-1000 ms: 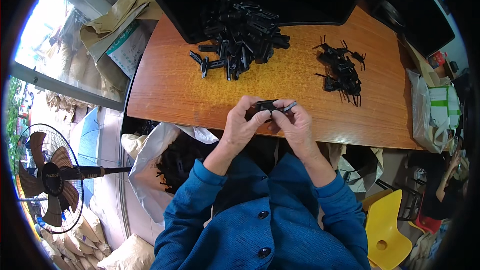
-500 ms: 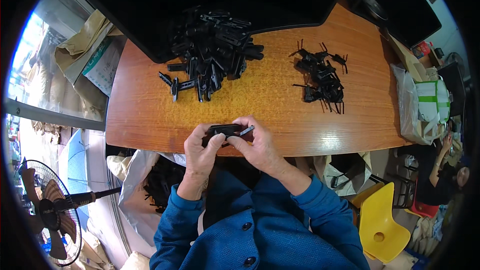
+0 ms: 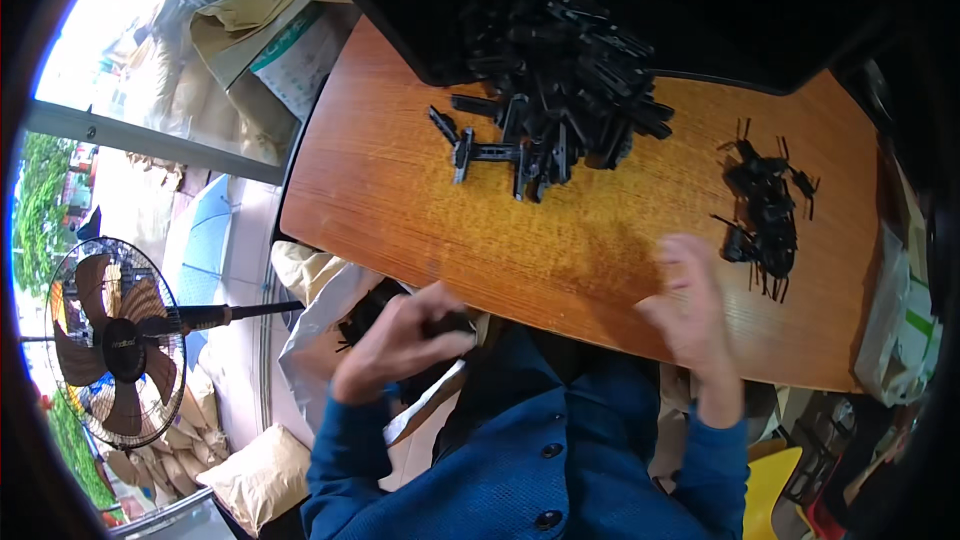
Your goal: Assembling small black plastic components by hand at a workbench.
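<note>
My left hand (image 3: 395,340) is at the near edge of the wooden table (image 3: 380,190), its fingers closed on a small black plastic part (image 3: 448,323), above an open white bag (image 3: 320,325). My right hand (image 3: 690,310) is blurred, fingers spread, over the table's near right side, and nothing shows in it. It is close to a small heap of black clip pieces with wire legs (image 3: 765,215). A large pile of black plastic parts (image 3: 560,90) lies at the far middle of the table.
A standing fan (image 3: 115,345) is on the floor to my left, with brown sacks (image 3: 255,475) near it. Cardboard and paper bags (image 3: 270,30) lean at the far left. A yellow chair (image 3: 775,490) and a white bag (image 3: 895,330) are at the right.
My hands held one black part together in front of me. They have now separated: the left moved down-left to the bag with the part, the right swung right toward the small heap.
</note>
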Available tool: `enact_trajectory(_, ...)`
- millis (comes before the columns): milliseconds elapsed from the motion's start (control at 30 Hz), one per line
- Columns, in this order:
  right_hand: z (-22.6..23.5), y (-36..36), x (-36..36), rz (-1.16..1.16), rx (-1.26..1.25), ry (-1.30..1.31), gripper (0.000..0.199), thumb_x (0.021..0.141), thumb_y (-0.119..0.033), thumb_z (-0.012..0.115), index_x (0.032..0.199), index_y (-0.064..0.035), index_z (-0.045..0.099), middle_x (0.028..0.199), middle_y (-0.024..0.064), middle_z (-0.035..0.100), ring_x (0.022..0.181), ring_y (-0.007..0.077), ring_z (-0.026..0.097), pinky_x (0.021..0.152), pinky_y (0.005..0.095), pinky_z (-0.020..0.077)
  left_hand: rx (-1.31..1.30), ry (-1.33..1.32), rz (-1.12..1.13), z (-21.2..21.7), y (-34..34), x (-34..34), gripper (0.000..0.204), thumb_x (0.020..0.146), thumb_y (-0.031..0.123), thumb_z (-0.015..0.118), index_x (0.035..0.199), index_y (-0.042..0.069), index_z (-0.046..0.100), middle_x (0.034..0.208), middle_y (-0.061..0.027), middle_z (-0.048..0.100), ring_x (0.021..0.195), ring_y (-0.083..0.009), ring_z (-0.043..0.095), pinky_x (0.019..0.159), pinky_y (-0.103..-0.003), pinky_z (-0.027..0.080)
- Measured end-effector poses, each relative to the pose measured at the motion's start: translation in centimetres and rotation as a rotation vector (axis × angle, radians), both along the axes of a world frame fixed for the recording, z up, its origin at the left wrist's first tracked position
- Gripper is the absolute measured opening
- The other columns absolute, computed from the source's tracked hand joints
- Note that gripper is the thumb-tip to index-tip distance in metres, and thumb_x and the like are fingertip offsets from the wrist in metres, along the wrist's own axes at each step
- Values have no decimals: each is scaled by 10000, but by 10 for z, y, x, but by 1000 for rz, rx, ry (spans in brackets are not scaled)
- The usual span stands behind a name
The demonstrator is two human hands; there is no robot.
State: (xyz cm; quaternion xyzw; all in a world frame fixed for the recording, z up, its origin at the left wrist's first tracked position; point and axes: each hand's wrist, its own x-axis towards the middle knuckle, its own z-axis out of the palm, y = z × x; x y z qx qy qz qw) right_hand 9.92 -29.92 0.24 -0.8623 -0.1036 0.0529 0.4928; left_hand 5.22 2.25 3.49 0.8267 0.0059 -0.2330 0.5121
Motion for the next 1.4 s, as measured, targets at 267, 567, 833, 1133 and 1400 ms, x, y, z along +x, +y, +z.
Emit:
enact_trajectory(267, 5, -67, 31, 11, -1105, -344, 307, 824, -60, 574, 1128, -36, 543, 1048, 147, 501, 958, 327, 467, 810, 414, 386, 522, -271, -7, -3, 51, 1, 230, 789, 146, 678, 973, 50, 579, 820, -139, 627, 743, -289, 642, 657, -359, 497)
enact_trajectory(567, -14, -46, 41, 148, -830, -286, 308, 801, -9, 570, 1109, -17, 552, 1009, 145, 565, 967, 326, 504, 851, 418, 409, 725, -304, 165, -62, 3, 138, 341, 784, 261, 698, 1015, 42, 576, 907, -155, 624, 890, -319, 618, 751, -405, 472)
enact_trajectory(833, -27, -39, 59, 225, -788, -433, 231, 782, 2, 583, 1011, -28, 575, 1007, 138, 578, 961, 325, 524, 829, 412, 439, 745, -599, 244, -90, 20, 97, 213, 764, 112, 681, 846, 55, 493, 749, -118, 558, 719, -261, 586, 656, -360, 446)
enact_trajectory(1133, -7, 34, 3, 187, -372, -745, 254, 703, -51, 689, 927, -29, 571, 941, 163, 576, 958, 295, 562, 828, 390, 434, -348, -280, 285, -82, -23, 37, 256, 784, -116, 600, 1000, 17, 567, 910, -57, 635, 825, -105, 622, 693, -221, 489)
enact_trajectory(1400, 4, 74, -32, 211, -303, -831, 303, 636, -54, 719, 904, -61, 579, 871, 73, 579, 910, 259, 557, 783, 369, 419, -82, -343, 97, -35, -61, 2, 304, 783, -106, 552, 1064, 9, 570, 893, -50, 641, 783, -90, 615, 663, -228, 483)
